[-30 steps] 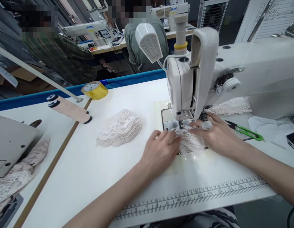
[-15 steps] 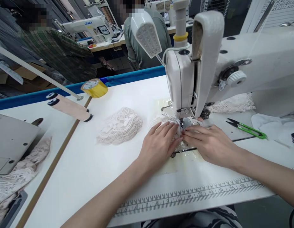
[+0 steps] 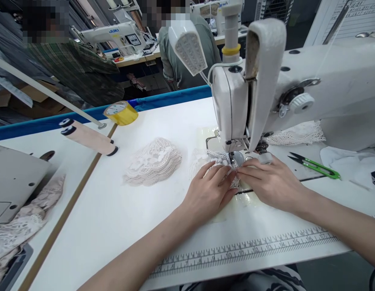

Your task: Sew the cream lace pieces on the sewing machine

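My left hand lies flat on a small white lace piece just in front of the needle of the white sewing machine. My right hand presses the same lace from the right, fingertips meeting the left hand's under the presser foot. A white band sits on one right-hand finger. Most of the lace is hidden under my hands.
A stack of lace pieces lies to the left. Green thread snips and more lace lie to the right. Yellow tape and a pink roll sit far left. Two people sit beyond the blue table edge. A printed ruler runs along the front.
The lace has fed leftward past the needle, and both hands shifted slightly with it. My right hand's fingers came back closer to the presser foot.
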The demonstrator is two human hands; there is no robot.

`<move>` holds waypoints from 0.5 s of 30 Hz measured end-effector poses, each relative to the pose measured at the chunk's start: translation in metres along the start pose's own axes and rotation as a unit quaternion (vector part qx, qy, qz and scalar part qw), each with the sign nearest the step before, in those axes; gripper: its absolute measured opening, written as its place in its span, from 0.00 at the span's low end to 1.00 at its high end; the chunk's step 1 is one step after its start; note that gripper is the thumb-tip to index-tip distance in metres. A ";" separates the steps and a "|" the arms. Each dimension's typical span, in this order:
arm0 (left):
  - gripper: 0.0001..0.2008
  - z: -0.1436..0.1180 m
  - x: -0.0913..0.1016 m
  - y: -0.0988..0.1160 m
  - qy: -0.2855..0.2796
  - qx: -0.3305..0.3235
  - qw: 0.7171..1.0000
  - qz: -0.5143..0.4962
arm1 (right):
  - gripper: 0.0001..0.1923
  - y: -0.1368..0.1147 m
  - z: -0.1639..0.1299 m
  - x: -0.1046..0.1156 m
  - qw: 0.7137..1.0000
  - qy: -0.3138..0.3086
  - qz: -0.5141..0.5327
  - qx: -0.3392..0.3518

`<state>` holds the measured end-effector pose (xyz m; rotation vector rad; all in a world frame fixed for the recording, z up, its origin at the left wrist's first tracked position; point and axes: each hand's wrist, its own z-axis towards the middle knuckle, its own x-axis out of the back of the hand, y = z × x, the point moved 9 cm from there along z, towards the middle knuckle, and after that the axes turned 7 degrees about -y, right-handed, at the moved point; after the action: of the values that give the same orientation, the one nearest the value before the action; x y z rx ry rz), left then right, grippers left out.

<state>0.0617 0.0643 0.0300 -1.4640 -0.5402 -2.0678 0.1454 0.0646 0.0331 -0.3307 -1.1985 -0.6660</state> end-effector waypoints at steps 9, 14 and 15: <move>0.12 -0.001 0.004 0.001 0.009 -0.002 1.000 0.010 | 0.15 0.002 0.000 0.004 1.000 0.011 0.009 -0.002; 0.08 -0.005 0.010 0.006 0.049 -0.031 0.998 0.021 | 0.13 0.000 0.002 0.005 1.000 0.025 0.005 -0.003; 0.08 -0.005 0.011 0.006 0.056 -0.032 0.998 0.016 | 0.12 0.000 0.004 0.006 0.999 0.032 0.001 -0.003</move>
<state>0.0592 0.0544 0.0390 -1.3717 -0.4079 -2.1451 0.1441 0.0652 0.0399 -0.3136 -1.1360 -0.6743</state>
